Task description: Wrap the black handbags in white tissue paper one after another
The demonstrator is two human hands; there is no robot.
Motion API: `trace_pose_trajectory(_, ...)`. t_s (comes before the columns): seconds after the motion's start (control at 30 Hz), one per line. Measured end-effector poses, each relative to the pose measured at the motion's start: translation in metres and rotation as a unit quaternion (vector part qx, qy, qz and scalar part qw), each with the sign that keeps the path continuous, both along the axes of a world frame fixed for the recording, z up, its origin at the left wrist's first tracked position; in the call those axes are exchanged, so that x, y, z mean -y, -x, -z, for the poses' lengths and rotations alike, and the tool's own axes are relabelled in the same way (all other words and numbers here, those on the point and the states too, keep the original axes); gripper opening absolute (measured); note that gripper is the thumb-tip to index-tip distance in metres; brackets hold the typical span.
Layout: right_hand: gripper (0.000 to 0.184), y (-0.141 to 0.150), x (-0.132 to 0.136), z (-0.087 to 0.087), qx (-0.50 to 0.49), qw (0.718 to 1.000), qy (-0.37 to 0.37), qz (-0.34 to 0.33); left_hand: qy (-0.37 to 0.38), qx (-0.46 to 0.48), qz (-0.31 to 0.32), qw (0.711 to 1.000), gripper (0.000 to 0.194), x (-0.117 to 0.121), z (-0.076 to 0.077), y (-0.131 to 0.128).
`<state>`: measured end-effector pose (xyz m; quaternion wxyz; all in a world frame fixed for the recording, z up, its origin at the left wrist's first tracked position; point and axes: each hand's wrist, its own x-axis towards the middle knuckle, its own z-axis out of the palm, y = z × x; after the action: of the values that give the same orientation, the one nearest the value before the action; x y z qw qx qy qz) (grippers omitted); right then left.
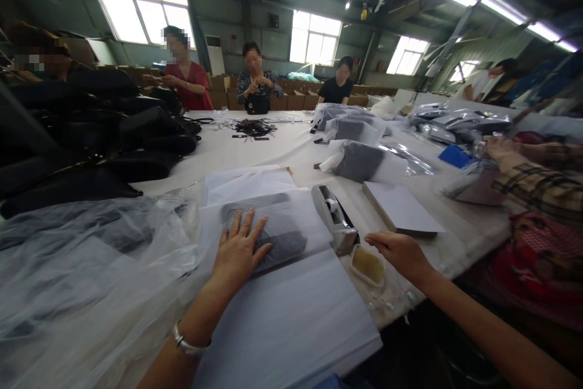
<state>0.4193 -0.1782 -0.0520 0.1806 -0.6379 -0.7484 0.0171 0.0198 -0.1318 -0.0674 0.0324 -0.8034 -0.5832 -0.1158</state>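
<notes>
My left hand (240, 250), a silver bracelet at its wrist, presses flat with fingers spread on a dark bag (285, 237) that shows through thin white tissue paper (312, 219). This bundle lies on a stack of white paper sheets (291, 316). To the right of it stands a tape dispenser (334, 219). My right hand (401, 253) hovers just right of the dispenser, thumb and fingers pinched together. Whether something small is between them I cannot make out. Below the dispenser sits a small white dish with a yellowish pad (368, 264).
Clear plastic sheeting (113, 292) and piled black bags (127, 134) fill the left. Wrapped bags (359, 158) and a stack of white cards (401, 210) lie to the right. A co-worker's plaid sleeve (537, 189) reaches in. Several people work across the table (218, 149), near black straps (255, 128).
</notes>
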Motion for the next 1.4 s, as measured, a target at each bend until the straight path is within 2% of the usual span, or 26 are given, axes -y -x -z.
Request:
trace_pose_trajectory(0.13,0.031,-0.004,-0.007,-0.028,0.144,0.973,-0.096,-0.156,-0.016,0.006,0.001,1.000,0.061,-0.001,0.004,0.000)
trace_pose_trajectory(0.2,0.031,0.007,-0.021,-0.043,0.162,0.955,-0.117,-0.221,-0.018,0.010,0.000,1.000,0.061,-0.001,0.005,0.000)
trace_pose_trajectory(0.3,0.025,0.041,-0.055,-0.058,0.153,0.934,-0.128,-0.297,-0.017,0.015,0.001,1.000,0.061,-0.001,0.005,0.000)
trace_pose_trajectory(0.43,0.023,0.098,-0.111,-0.057,0.110,0.920,-0.104,-0.363,-0.014,0.019,-0.001,1.000,0.061,-0.001,0.005,0.000)
trace_pose_trajectory(0.53,0.025,0.134,-0.155,-0.049,0.094,0.910,-0.053,-0.400,-0.007,0.020,-0.003,1.000,0.062,-0.002,0.004,0.000)
trace_pose_trajectory(0.63,0.026,0.160,-0.189,-0.044,0.117,0.903,0.007,-0.413,0.003,0.021,-0.004,1.000,0.064,-0.001,0.003,0.000)
trace_pose_trajectory(0.77,0.028,0.179,-0.209,-0.049,0.191,0.899,0.058,-0.390,0.013,0.028,-0.004,1.000,0.066,-0.001,0.002,0.000)
trace_pose_trajectory(0.87,0.039,0.183,-0.215,-0.054,0.241,0.901,0.050,-0.357,0.024,0.029,-0.004,0.999,0.067,-0.001,0.001,-0.001)
trace_pose_trajectory(0.97,0.050,0.175,-0.222,-0.056,0.253,0.932,0.047,-0.256,0.028,0.029,-0.008,0.999,0.067,-0.001,-0.001,-0.001)
trace_pose_trajectory(1.07,0.038,0.153,-0.221,-0.055,0.230,0.962,0.040,-0.144,0.026,0.029,-0.007,0.999,0.066,0.000,-0.002,-0.001)
trace_pose_trajectory(1.17,0.032,0.117,-0.196,-0.049,0.192,0.979,0.018,-0.071,0.022,0.030,0.000,0.999,0.064,0.000,-0.001,0.000)
trace_pose_trajectory(1.27,0.034,0.076,-0.149,-0.035,0.060,0.998,-0.009,-0.014,0.015,0.032,-0.001,0.999,0.063,0.000,0.000,0.000)
trace_pose_trajectory(1.4,0.041,0.039,-0.085,-0.007,-0.072,0.996,0.000,0.045,0.006,0.036,0.000,0.999,0.062,0.000,0.004,0.001)
